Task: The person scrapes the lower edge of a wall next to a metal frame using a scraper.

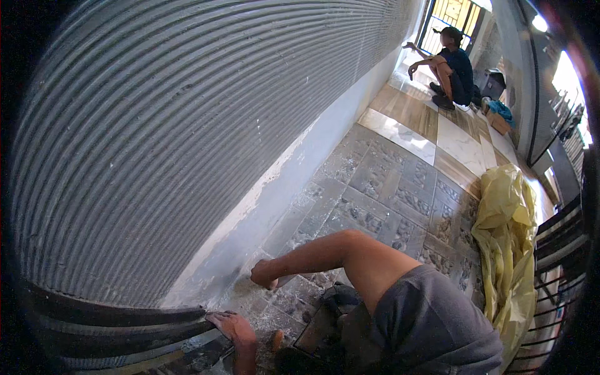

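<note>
My left hand [226,324] rests at the end of a dark railing [125,315] at the lower left, its fingers stretched out against it. My right arm reaches across to the foot of the wall, where my right hand [265,275] is closed low beside the pale painted wall base [231,231]; what its fingers hold is hidden. Pale dust and flakes lie on the grey patterned paving [387,187] around it. A small orange-brown object [277,340] lies to the right of my left hand.
A ribbed grey wall [156,137] rises on the left. Another person [456,75] squats by the wall near a barred doorway, on glossy tiles [462,140]. A yellow plastic sheet [503,219] lies along the right, beside black bars [556,287]. A cardboard box [500,123] stands farther back.
</note>
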Demonstrator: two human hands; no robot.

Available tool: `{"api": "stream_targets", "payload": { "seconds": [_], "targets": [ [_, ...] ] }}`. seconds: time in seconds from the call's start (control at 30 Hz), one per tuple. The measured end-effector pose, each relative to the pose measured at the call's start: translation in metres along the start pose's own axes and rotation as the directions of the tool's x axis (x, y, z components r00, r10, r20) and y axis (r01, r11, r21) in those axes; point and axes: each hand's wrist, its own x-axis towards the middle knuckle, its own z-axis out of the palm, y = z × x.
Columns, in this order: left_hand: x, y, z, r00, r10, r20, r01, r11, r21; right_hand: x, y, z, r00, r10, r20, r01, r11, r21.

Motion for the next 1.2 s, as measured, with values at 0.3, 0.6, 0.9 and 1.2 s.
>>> {"api": "stream_targets", "payload": {
  "seconds": [0.3,0.6,0.9,1.2],
  "targets": [
    [0.015,0.007,0.011,0.998,-0.049,-0.045,0.046,0.997,-0.067,0.003,-0.003,0.000,0.999,-0.034,0.011,0.035,0.998,-0.044],
    [0.006,0.004,0.011,0.951,-0.165,-0.260,0.125,0.978,-0.165,0.011,0.000,0.000,0.998,0.022,0.052,-0.022,1.000,-0.002],
    [0.000,-0.004,0.001,0.965,-0.145,-0.219,0.082,0.958,-0.276,0.001,-0.008,0.005,1.000,0.025,0.016,-0.024,0.999,-0.049],
    [-0.001,-0.002,0.003,0.935,-0.222,-0.277,0.102,0.915,-0.391,-0.001,-0.012,0.002,0.997,0.012,0.070,-0.009,0.998,-0.055]
  ]
}}
